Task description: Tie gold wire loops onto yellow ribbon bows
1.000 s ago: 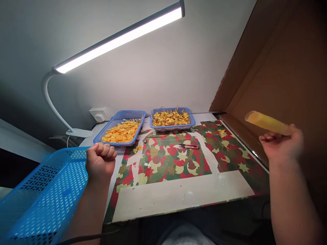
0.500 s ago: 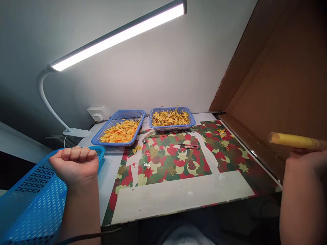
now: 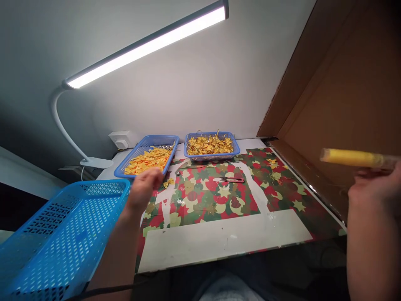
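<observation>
One yellow cylindrical spool (image 3: 354, 157), right edge of frame, grasped by the right hand (image 3: 372, 188). Left hand (image 3: 144, 187), left of centre, motion-blurred; grip cannot be determined. Two periwinkle perforated plastic baskets (image 3: 211, 157), centre, hold gold pieces (image 3: 209, 145). One bright-blue perforated plastic crate (image 3: 90, 211), lower left. One small gold bow (image 3: 168, 182) near the left hand.

yellow roll (image 3: 352, 157), bright blue basket (image 3: 82, 238), red-green camouflage tabletop (image 3: 203, 207)

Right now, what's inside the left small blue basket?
In the blue basket: a heap of yellow ribbon-like pieces, silvery bits toward the far end. The heap hides much of the floor; the left hand blocks part of the near rim.
</observation>
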A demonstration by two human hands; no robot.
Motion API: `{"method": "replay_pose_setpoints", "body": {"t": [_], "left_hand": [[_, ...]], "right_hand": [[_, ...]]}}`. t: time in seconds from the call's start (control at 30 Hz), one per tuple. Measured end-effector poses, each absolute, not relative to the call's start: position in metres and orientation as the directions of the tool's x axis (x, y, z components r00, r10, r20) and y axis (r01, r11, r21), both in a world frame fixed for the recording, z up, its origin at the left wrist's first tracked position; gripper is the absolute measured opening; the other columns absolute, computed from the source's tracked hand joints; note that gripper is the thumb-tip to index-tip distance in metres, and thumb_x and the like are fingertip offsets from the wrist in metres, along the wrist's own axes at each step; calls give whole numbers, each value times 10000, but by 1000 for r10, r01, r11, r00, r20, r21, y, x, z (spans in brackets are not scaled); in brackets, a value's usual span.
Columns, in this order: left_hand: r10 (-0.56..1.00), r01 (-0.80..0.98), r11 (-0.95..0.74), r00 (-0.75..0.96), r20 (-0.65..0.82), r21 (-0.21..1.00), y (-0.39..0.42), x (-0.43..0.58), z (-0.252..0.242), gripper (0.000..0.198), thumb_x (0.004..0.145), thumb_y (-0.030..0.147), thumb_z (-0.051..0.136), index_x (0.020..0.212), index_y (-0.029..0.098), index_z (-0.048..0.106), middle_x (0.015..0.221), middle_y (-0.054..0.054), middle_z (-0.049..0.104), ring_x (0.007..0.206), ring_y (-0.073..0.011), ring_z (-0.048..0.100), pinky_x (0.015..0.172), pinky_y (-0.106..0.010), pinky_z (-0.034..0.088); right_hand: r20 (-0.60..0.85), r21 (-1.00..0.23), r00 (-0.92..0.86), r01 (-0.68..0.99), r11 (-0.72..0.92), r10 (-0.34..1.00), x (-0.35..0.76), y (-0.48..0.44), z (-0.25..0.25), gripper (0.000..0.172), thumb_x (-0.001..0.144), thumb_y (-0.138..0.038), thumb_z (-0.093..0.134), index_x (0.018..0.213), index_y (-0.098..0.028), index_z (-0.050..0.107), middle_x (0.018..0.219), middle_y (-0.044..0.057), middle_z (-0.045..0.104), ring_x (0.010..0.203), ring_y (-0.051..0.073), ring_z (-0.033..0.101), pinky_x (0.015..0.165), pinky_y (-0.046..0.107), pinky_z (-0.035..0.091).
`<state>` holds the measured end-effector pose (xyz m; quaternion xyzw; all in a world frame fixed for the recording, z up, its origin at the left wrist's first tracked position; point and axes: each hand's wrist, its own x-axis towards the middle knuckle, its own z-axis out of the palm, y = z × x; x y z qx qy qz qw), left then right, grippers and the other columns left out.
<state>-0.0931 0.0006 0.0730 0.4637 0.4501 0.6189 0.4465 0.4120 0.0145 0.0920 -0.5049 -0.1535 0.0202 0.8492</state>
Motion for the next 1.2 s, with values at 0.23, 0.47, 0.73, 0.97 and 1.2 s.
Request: {"method": "replay_pose_setpoints", "body": {"t": [0.23,0.47,0.73,0.97,1.2], "left_hand": [[952,583,-116,296,-77,804,-1,-65,106,95,637,273,830,668,235,748,606,-3,687,503,-176,583,441,-239,331],[971,320,-130,-150,186,938,-3,-69,188,251,636,-86,736,698,158,726,730,-3,680,983,-186,643,653,-132,476],[919,65,-386,109,378,920,-18,-43,181,456,675,55,794,1098,192,693,1267,-50,635,1381,-303,410,1050,-363,442],[936,-382,-113,267,227,917,-1,-35,159,389,876,409,586,575,186,478,490,56,332,398,-74,382,395,-192,328],[993,283,-94,-36,109,955,-9,-77,87,448,831,539,396,560,211,255,538,52,234,465,-88,219,433,-222,238]], "right_hand": [[452,-798,679,19,602,578,339,30,162,248,947,-217,420,734,-187,544,548,-29,472,421,109,481,408,251,405],[704,-708,58,-21,706,708,246,21,231,277,935,-374,564,869,-122,659,696,-26,665,505,52,611,494,178,494],[627,-774,-145,-7,633,765,176,10,269,449,859,-434,466,1106,-109,653,811,-88,708,839,110,716,705,249,476],[527,-849,-229,-90,521,819,174,24,210,330,821,-468,664,945,-162,638,826,-13,703,571,36,625,604,176,524],[340,-940,65,7,341,938,249,53,143,364,705,-526,726,738,-191,587,620,-20,508,519,87,453,484,242,406]]}}
